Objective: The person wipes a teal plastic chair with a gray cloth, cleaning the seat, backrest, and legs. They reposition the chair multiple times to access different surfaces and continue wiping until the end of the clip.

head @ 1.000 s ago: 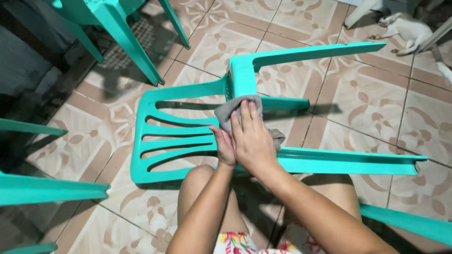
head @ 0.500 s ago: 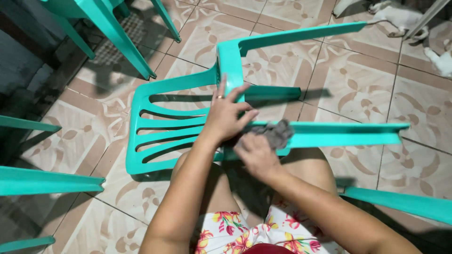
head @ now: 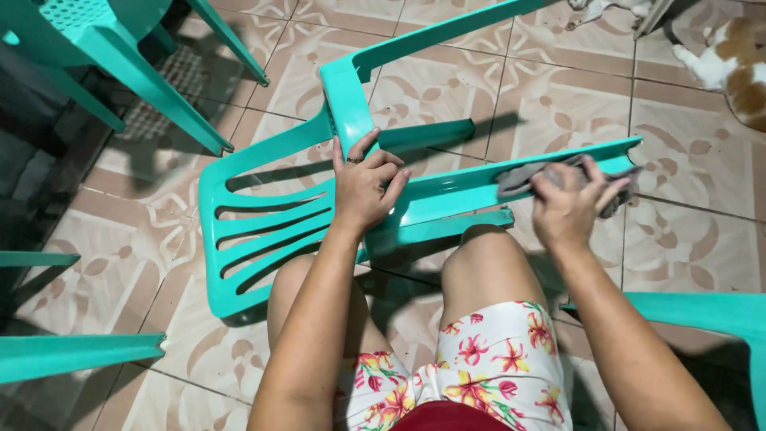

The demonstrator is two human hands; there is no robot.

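- My left hand [head: 365, 187] grips the turquoise moulded plastic chair [head: 263, 215], which lies tipped on its side on the patterned beige tiled floor [head: 694, 239] in front of my knees.
- The fingers of that hand curl over the edge where the seat meets a leg, thumb up against the seat's corner; a ring shows on one finger.
- My right hand [head: 568, 201] is closed around a grey crumpled cloth [head: 523, 177], pressing it onto the upper face of the chair leg that runs to the right.
- The cloth sticks out on both sides of my fingers, a fold to the left and a darker end to the right near the leg's tip.
- The chair's slatted back points to my left; another leg stretches away toward the top of the view.
- Legs of other turquoise plastic chairs [head: 120, 72] stand at upper left, lower left and lower right.
- A white and ginger animal [head: 734, 68] lies on the tiles at upper right, well apart from my hands.
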